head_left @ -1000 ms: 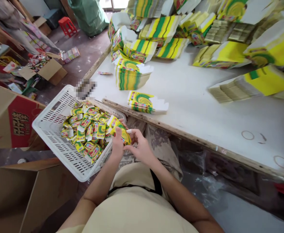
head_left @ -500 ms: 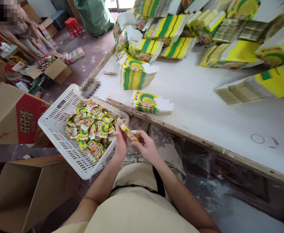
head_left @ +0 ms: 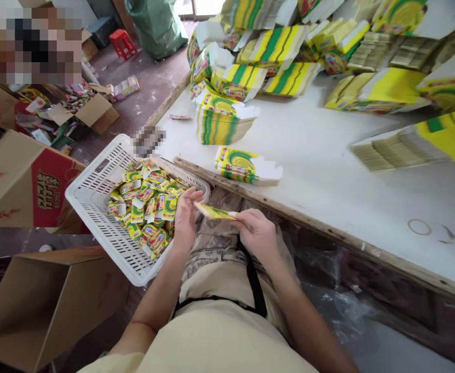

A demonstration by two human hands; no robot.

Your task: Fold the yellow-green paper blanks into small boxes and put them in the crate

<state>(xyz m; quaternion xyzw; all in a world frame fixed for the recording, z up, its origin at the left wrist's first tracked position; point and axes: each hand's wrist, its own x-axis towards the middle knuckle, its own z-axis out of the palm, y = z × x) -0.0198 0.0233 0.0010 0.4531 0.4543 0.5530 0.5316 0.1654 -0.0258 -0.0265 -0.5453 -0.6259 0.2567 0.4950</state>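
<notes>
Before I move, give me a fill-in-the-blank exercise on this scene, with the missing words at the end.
1. The right hand has its grip on a carton printed mainly ____.
2. The hand nearer the basket is the person's ____ one.
3. The stool on the floor is coloured ____.
4. The big sack beside the stool is coloured ____.

Missing words: yellow; left; red; green.

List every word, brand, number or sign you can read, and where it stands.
None legible enough to quote.
Red-panelled carton: large stylised characters, unclear; smaller print too small.
Small boxes in the basket: too small.
Box stack by the table's near edge: too small.
Yellow piece in the right hand: blurred.
</notes>
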